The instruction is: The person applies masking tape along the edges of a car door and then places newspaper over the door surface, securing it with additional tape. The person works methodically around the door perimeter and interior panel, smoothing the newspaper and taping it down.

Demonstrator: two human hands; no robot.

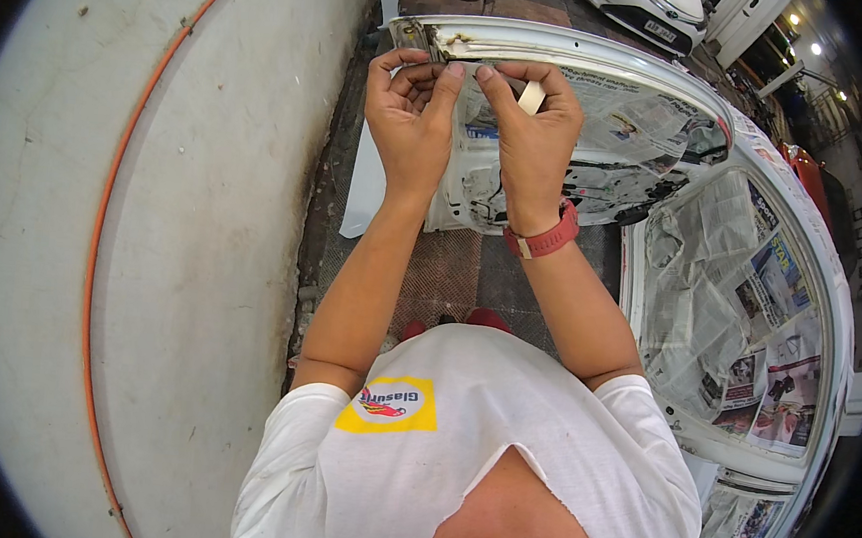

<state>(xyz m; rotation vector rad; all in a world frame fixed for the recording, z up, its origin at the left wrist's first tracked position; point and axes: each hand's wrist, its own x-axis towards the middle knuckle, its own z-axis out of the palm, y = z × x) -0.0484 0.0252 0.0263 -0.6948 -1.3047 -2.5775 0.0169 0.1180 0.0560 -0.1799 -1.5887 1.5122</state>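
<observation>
Both my hands are raised to the upper edge of an open white car door (527, 38), close to its far left corner. My left hand (417, 118) has its fingers curled and the thumb up against the forefinger; whatever the fingertips pinch is too small to tell. A short gap away, my right hand (540, 142) presses thumb and forefinger together at the same edge. Within that hand sits a roll of cream masking tape (532, 98), partly covered by the fingers. Newspaper (631, 123) covers the door's window opening behind my hands.
An orange hose (105, 216) runs down the pale wall (212, 254) on the left. At the right, the white car body (837, 327) has newspaper (719, 299) over its opening. Another white car (649, 9) stands beyond the door. Dark tiled floor (441, 270) lies below.
</observation>
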